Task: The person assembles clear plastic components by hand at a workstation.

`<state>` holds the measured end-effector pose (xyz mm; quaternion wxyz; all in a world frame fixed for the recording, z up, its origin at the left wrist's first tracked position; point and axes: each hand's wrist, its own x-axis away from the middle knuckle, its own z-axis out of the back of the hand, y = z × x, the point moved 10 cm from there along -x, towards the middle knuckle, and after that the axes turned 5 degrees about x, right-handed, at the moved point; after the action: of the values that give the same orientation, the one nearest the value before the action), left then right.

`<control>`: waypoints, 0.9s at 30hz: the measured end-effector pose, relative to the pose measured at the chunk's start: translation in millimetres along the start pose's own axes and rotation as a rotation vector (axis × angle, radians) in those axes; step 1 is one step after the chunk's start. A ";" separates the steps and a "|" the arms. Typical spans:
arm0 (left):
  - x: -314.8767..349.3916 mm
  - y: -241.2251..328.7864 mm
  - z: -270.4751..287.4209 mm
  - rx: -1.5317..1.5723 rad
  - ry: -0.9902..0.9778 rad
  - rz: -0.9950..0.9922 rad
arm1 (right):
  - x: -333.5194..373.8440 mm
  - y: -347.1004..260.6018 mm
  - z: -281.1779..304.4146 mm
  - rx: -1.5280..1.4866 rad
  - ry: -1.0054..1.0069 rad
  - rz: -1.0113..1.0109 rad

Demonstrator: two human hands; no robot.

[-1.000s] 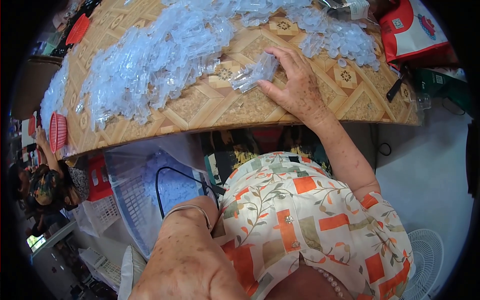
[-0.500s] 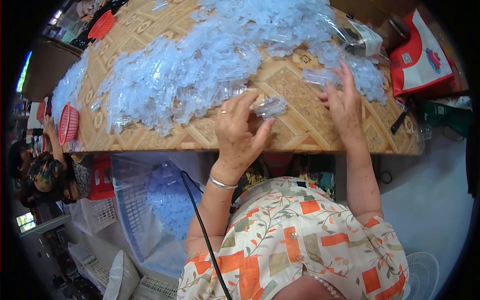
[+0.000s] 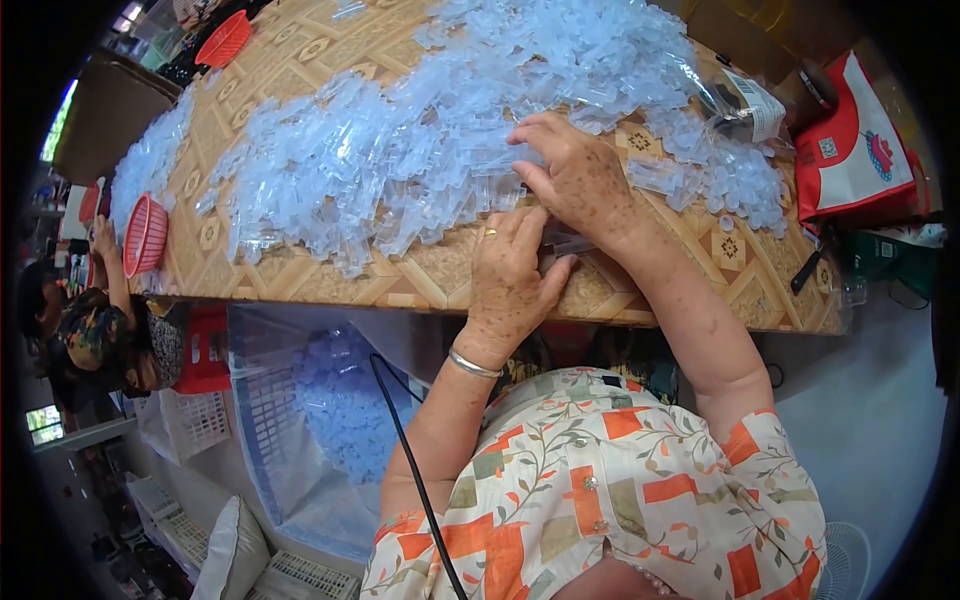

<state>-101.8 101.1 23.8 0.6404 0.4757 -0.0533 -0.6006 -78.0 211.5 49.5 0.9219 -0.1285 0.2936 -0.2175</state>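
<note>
A broad pile of small clear plastic pieces (image 3: pixel 400 170), bluish in the light, covers much of the patterned table. My left hand (image 3: pixel 510 265), with a ring and a silver bangle, rests near the table's front edge. Its thumb and fingers are curved around a few clear plastic pieces (image 3: pixel 567 243), partly hidden behind my right wrist. My right hand (image 3: pixel 580 180) reaches across above the left one, to the near right edge of the pile. Thumb and fingers there are apart, and I see nothing between them. A smaller heap of clear pieces (image 3: pixel 735 180) lies to the right.
Red baskets (image 3: pixel 146 233) stand at the table's left. A red and white bag (image 3: pixel 855 150) and a black-handled tool (image 3: pixel 805 270) are at the right. Below the table edge, a lined blue crate (image 3: pixel 270 400) holds more bluish pieces. Another person (image 3: pixel 95 335) sits at far left.
My right hand has moved left from the smaller right heap to the big pile, crossing over my left hand. The left hand has shifted slightly right in view. The whole view has tilted a little.
</note>
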 end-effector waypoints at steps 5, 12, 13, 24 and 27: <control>1.7 -7.4 -4.7 -0.014 -0.033 0.029 | -1.3 7.1 -5.3 -0.033 -0.064 -0.060; 1.2 -4.5 3.6 0.020 0.041 0.002 | 17.2 27.0 29.0 -0.315 0.078 -0.176; 2.0 -5.7 3.8 0.012 0.043 -0.014 | 26.5 34.9 34.7 -0.354 0.088 -0.230; 4.1 -2.5 5.3 0.077 0.059 0.025 | 112.6 19.2 90.5 0.008 0.140 -0.191; 5.9 -4.7 5.8 0.130 0.080 0.070 | 118.8 21.6 85.3 -0.072 0.124 -0.247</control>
<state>-107.3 93.9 20.8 0.6304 0.5376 -0.0832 -0.5538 67.0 183.1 51.7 0.8630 -0.1829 0.3394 -0.3264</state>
